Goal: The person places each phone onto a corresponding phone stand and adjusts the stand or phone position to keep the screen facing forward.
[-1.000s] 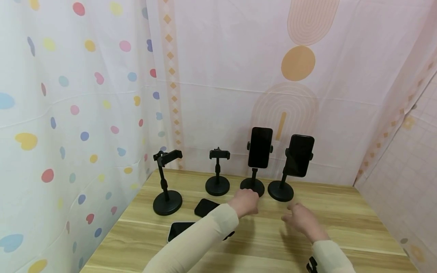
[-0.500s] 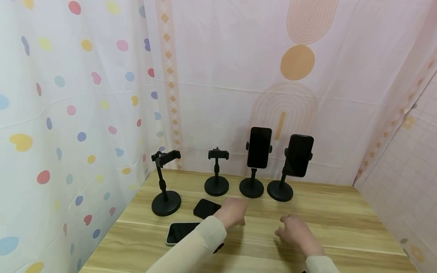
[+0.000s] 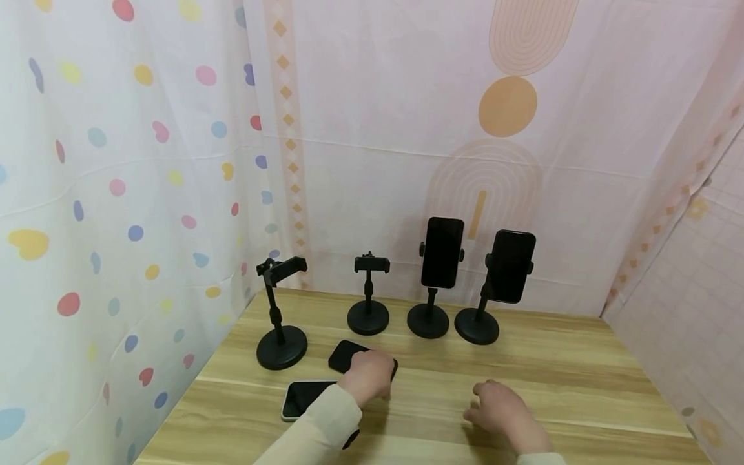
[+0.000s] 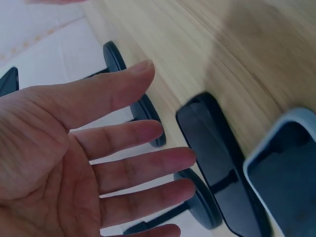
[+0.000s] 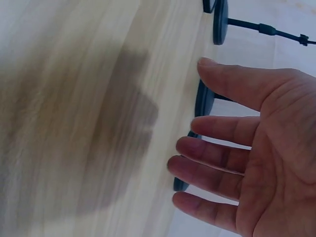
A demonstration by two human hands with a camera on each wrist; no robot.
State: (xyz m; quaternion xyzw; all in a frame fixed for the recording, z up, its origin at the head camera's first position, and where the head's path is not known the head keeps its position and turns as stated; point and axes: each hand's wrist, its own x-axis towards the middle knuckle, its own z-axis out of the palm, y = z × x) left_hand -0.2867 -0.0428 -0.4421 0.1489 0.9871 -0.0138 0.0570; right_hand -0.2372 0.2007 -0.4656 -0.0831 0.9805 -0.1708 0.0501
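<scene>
My left hand [image 3: 369, 376] hovers over the right part of a black phone [image 3: 347, 354] that lies flat on the table, hiding some of it. In the left wrist view its fingers spread straight with nothing in them, and the phone [image 4: 212, 158] lies just beyond the fingertips. A second phone with a pale edge [image 3: 302, 397] lies nearer, partly covered by the left sleeve. My right hand [image 3: 498, 408] is above the bare wood to the right, its relaxed fingers [image 5: 212, 173] holding nothing.
Two black stands with unoccupied clamps, a left stand [image 3: 281, 347] and a middle stand [image 3: 369, 316], are at the back. Right of them, two stands hold upright phones, one phone [image 3: 443, 252] beside another phone [image 3: 510, 266]. Curtains surround the wooden table [image 3: 569, 374].
My left hand has moved left and nearer, from in front of the phone-bearing stand to over the black phone. My right hand has drawn back slightly toward me.
</scene>
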